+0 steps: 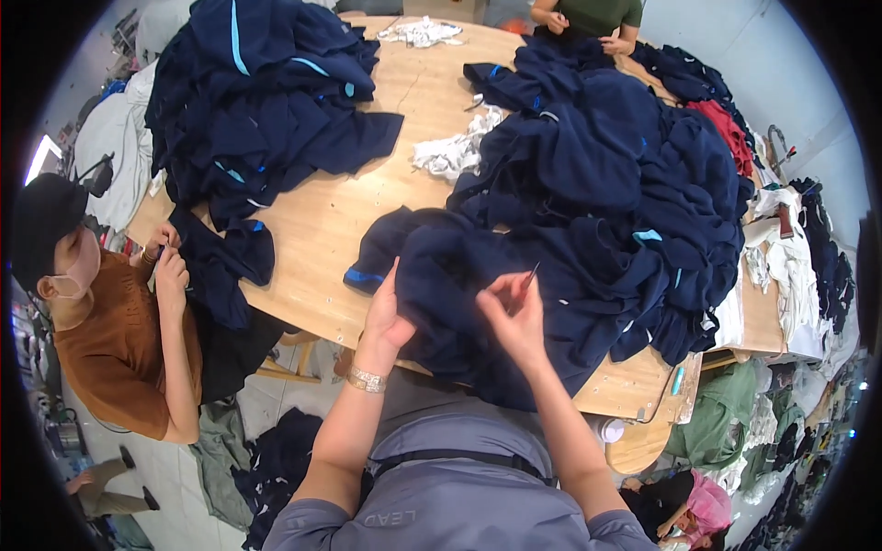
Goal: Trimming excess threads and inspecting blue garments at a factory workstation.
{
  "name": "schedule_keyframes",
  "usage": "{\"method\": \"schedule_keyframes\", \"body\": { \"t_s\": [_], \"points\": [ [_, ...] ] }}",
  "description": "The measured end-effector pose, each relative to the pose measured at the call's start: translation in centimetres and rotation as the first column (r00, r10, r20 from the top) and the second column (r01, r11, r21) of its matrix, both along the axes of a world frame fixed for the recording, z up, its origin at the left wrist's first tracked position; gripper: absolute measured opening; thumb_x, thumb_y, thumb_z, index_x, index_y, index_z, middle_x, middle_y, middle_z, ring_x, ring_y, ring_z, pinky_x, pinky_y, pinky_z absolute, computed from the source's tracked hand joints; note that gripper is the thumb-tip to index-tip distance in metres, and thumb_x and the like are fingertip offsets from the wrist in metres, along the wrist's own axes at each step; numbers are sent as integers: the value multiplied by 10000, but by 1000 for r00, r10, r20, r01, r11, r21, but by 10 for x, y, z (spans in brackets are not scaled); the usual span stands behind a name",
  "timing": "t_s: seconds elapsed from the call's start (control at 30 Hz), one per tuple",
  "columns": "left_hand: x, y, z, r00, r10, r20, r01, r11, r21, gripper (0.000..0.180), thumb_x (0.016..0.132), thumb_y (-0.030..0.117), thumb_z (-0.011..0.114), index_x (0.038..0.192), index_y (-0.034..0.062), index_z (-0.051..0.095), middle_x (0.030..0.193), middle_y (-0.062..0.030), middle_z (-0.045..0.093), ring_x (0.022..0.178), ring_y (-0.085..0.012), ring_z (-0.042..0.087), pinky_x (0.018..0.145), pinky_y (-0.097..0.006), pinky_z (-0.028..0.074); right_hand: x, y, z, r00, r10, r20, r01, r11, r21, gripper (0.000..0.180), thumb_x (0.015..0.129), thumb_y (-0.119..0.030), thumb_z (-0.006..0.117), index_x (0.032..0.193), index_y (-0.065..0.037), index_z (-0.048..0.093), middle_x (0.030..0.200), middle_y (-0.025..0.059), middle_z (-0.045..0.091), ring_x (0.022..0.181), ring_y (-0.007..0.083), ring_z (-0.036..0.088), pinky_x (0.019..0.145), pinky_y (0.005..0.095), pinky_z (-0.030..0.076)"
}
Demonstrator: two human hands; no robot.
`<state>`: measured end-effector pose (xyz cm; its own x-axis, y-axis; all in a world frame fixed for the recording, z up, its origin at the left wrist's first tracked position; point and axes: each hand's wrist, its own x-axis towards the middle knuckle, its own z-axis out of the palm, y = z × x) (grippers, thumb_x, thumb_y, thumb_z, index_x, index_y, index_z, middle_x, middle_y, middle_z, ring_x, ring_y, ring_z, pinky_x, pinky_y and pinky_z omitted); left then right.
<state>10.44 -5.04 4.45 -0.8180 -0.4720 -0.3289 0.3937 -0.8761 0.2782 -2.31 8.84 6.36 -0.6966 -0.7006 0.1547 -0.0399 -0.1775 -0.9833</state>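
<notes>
A navy blue garment (450, 285) is spread in front of me, its lower part hanging over the near table edge. At its left side my left hand (388, 317) grips the cloth between thumb and fingers; some fingers are hidden by the fabric. My right hand (516, 317) is closed above the same garment, thumb and forefinger brought together and slightly blurred. A thin, dark, pointed tool (533, 274) sticks up from its fingers; its exact kind is unclear. Near my left hand, a bright blue patch (365, 276) shows on the navy cloth.
A big heap of navy garments (606, 165) borders my work on the right; another pile (257, 110) stands far left. White scraps (450, 151) lie on the wooden table (322, 216). A seated co-worker (129, 340) handles navy cloth at left; another person (588, 23) works across the table.
</notes>
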Motion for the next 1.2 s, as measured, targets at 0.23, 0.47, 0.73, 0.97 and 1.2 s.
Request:
{"method": "schedule_keyframes", "body": {
  "t_s": [0.23,0.47,0.73,0.97,1.2],
  "points": [
    [-13,20,92,987,42,-156,-68,984,-163,400,967,192,384,1353,96,345,1294,-70,469,1156,-197,472,990,-334,374,39,8,37,979,200,37,-198,979,-57,430,710,-19,735,799,-82,320,787,44,508,706,89,429,674,211,362],
    [-11,7,51,839,374,396,229,418,-879,545,853,205,629,1321,51,396,1072,-149,575,909,-187,583,742,-255,475,-3,-17,57,976,-32,214,46,997,-60,370,768,-2,686,761,-99,329,761,-6,469,683,38,408,626,175,354],
    [8,52,13,764,175,621,520,403,-753,321,867,253,606,1032,-16,544,853,-80,627,741,-122,592,641,-254,476,-11,-22,5,867,-21,498,21,1000,5,331,793,-40,682,779,-115,360,760,-10,476,709,50,447,679,185,379],
    [-15,37,46,968,-139,207,215,885,-413,240,944,212,482,1135,76,536,979,6,605,821,-67,561,648,-225,479,-5,3,29,999,-9,41,9,1000,-22,398,746,-116,724,864,-73,346,975,77,487,919,135,492,850,264,394],
    [-36,11,60,983,169,70,-106,837,-537,186,963,212,439,1007,69,549,924,14,601,786,-32,537,691,-171,433,-9,15,26,997,77,-24,-76,995,71,457,688,-18,736,813,-91,302,837,60,503,742,111,459,695,228,382]
  ]
}}
